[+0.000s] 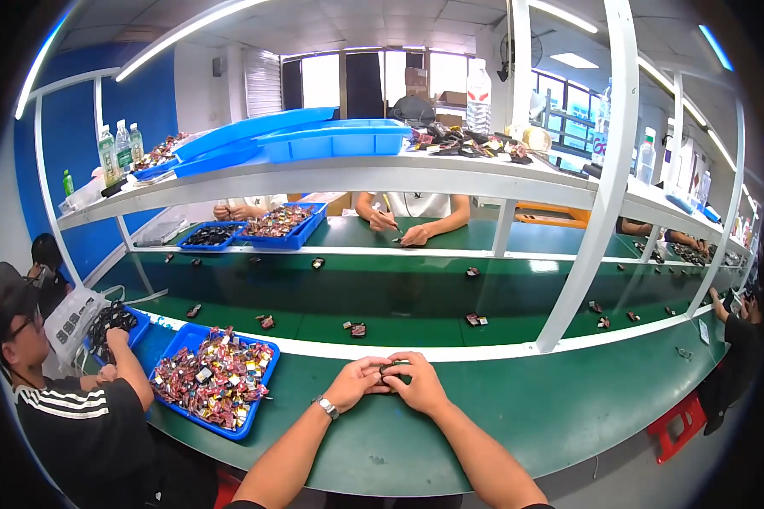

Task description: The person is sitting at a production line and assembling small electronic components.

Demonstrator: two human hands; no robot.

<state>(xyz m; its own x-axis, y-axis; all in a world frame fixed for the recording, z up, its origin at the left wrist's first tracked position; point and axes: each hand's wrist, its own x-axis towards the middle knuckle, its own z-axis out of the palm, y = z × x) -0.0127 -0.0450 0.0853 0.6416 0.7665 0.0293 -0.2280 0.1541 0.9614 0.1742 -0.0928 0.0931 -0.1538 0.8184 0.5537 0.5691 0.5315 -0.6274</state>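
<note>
Both of my hands meet over the green worktop [518, 399], near its white-edged far rail. My left hand [356, 386], with a watch [328, 408] on its wrist, is closed with its fingertips on a small dark part [387, 373]. My right hand [420, 383] pinches the same part from the other side. The fingers cover most of it, so its exact kind cannot be made out. Left of my hands, a blue tray [244, 431] holds a heap of small red, yellow and white electronic pieces [215, 376].
A green conveyor belt [407, 297] beyond the rail carries scattered small pieces [355, 329]. A white upright post [590, 220] and an overhead shelf [365, 174] stand ahead. At left, a co-worker [76, 399] reaches into a tray of black parts [110, 324]. Another person's hands [399, 229] work opposite.
</note>
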